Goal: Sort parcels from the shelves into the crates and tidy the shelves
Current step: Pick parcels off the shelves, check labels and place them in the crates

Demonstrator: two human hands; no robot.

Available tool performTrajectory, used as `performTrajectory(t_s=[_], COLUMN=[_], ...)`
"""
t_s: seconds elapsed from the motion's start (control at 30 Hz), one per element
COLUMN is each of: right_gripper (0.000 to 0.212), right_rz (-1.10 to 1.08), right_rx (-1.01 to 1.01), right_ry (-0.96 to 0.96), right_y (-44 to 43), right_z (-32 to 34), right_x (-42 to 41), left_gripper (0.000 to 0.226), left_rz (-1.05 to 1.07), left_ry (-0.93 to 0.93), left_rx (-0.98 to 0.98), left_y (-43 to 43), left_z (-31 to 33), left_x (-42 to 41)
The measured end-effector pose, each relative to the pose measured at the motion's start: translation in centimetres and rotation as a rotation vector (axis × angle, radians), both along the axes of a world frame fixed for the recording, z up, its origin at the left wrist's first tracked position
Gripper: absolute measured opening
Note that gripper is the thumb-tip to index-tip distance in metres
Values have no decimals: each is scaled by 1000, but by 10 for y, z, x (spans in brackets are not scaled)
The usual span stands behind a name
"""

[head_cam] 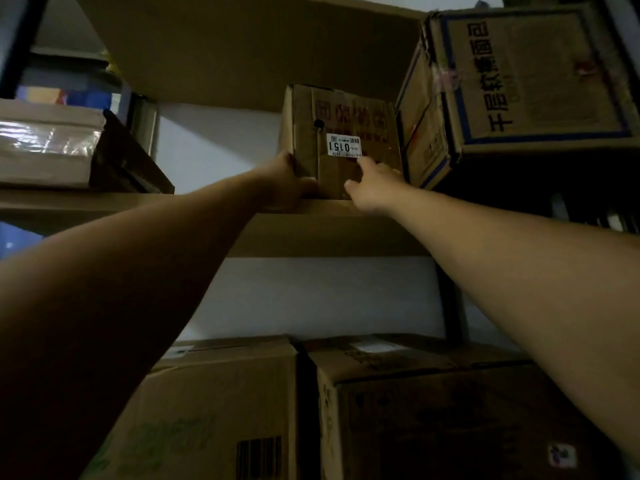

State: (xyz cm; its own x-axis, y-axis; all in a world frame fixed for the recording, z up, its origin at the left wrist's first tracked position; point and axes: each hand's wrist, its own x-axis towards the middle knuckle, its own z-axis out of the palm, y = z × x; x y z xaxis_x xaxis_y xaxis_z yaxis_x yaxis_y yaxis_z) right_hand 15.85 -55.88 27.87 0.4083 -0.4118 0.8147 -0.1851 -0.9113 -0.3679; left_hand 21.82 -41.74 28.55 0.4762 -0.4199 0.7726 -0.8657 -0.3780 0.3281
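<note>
a: where's the parcel (341,109)?
b: on the upper shelf (311,233), upright near its front edge, just beside a big carton (526,81) with a blue printed border.
a: what's in it?
b: can't tell, its flaps are shut. worn, creased brown cardboard, boxy, with a small white label (344,146) on the front.
a: and the grips?
b: the left grip (289,181) wraps the parcel's lower left corner, thumb on the front. the right grip (372,188) is spread wide, fingers straight against the front face under the label, clasping nothing.
a: below?
b: two closed cardboard cartons side by side, the left lower carton (225,393) bearing a barcode, the right lower carton (433,410) a faint sticker.
</note>
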Motion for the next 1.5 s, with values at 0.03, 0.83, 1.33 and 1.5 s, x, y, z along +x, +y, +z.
performTrajectory(t_s=[0.03,0.83,1.33,1.5], right_gripper=[59,90,93,92], right_rz=[4,405,540,559], right_rx=[0,96,200,189], right_ry=[-2,-299,-305,-308], right_y=[-1,58,82,114], right_z=[1,-2,-22,-35], right_x=[1,-23,-60,-89], left_gripper=[59,63,59,62], left_rz=[3,4,-108,-163], left_ry=[6,53,57,67], left_rx=[6,-550,-598,-603], left_y=[-1,81,116,145], left_z=[0,-13,-39,-50], left_x=[-1,-8,-52,-72])
